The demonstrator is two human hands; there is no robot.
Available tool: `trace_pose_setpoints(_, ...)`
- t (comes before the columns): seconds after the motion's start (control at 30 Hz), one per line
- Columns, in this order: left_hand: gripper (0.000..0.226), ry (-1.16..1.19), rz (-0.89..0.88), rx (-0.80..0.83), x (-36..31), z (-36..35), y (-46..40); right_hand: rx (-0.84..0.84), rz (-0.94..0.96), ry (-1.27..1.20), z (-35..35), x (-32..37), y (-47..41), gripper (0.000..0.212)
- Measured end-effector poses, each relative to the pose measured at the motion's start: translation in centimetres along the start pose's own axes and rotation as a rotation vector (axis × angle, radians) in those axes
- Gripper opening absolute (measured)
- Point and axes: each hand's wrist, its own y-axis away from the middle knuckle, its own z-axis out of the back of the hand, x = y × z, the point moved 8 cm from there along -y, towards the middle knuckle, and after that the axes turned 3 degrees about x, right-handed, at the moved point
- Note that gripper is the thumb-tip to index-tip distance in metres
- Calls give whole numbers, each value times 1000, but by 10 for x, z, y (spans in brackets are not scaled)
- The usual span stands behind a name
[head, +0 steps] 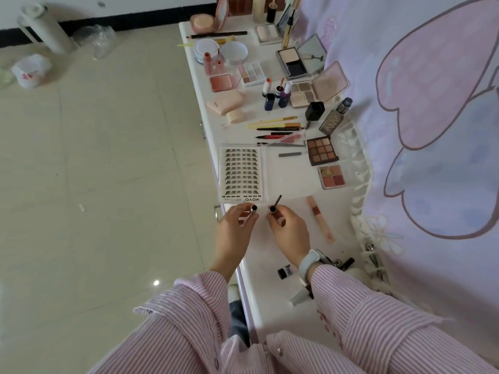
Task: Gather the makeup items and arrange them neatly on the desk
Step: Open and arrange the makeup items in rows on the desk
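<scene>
Makeup items mostly lie spread along the desk [283, 306]. Mascara apart: left hand [237, 225] pinches the tube [253, 209], right hand [290, 230] pinches the wand [275, 204], just beside the lash tray [241, 174]. Judged early; recapping and tidying remain.

The person is wearing a pink-and-white striped shirt [189, 327] with buttoned cuffs, and a white smartwatch [309, 261] is sitting on the right wrist.

Glossy beige tiled floor [94, 171], possibly a white bin [51, 33].
</scene>
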Motion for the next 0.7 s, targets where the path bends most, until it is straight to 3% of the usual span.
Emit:
trace_pose_setpoints(0.47, 31, -55, -19, 30, 8, -2, 4, 22, 3, -4, -10, -6, -6, 22)
trace_pose_setpoints(0.7, 38, -30, -45, -96, 9, 17, 13, 59, -30, -87, -5, -10, 2, 29)
